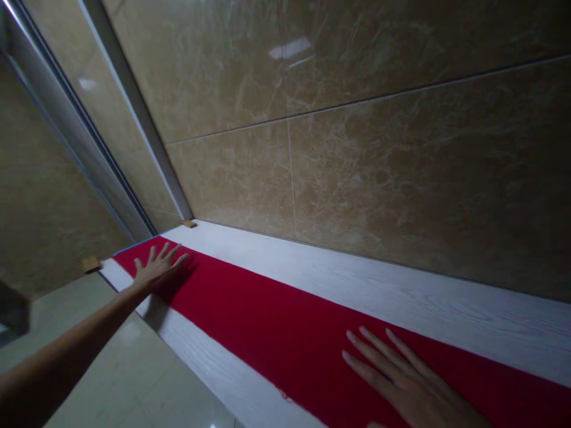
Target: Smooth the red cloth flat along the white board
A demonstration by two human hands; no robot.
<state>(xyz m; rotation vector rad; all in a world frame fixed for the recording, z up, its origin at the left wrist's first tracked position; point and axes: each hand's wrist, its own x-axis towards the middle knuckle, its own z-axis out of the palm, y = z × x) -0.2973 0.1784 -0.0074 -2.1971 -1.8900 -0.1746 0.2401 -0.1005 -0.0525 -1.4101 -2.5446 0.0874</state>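
A long strip of red cloth [267,321] lies flat along a white wood-grain board [357,273], which shows on both sides of it. My left hand [158,270] is at the cloth's far left end, fingers spread and palm down over it. Toward the lower right, my right hand [401,374] rests on or just over the cloth with its fingers stretched out. Neither hand grips anything. A few loose threads [285,395] hang at the cloth's near edge. The right end of the cloth runs out of the picture.
A tan marbled tile wall [379,172] rises behind the board. Metal frame strips [138,113] stand at the left. Two small brown blocks [91,264] sit at the board's left end. Pale floor tiles [134,362] lie below, with a dark object [13,309] at the left edge.
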